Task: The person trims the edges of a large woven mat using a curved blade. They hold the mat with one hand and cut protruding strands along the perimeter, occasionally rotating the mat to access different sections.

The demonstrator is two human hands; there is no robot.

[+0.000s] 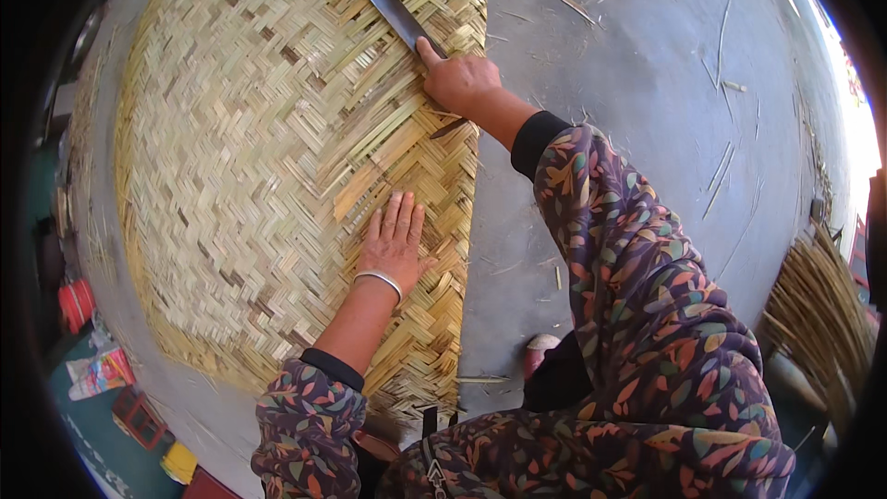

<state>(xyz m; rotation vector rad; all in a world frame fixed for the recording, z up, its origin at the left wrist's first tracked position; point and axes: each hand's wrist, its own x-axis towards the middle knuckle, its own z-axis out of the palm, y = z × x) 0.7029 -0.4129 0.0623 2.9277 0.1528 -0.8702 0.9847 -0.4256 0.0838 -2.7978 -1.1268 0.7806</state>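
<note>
Dark leaf-print sleeves (637,249), black cuffs (538,143), silver bangle (381,278)

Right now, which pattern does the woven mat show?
The mat shows a zigzag weave, clearest in the head view.

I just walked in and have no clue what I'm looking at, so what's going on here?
A person bends over a large woven mat on a grey floor. Their right hand grips a long metal tool, which lies across the mat's upper right part. Their left hand rests palm down on the weave, nearer the body. Between the hands, some strips lie loose and not fully woven in. Thin scraps litter the floor.
</note>
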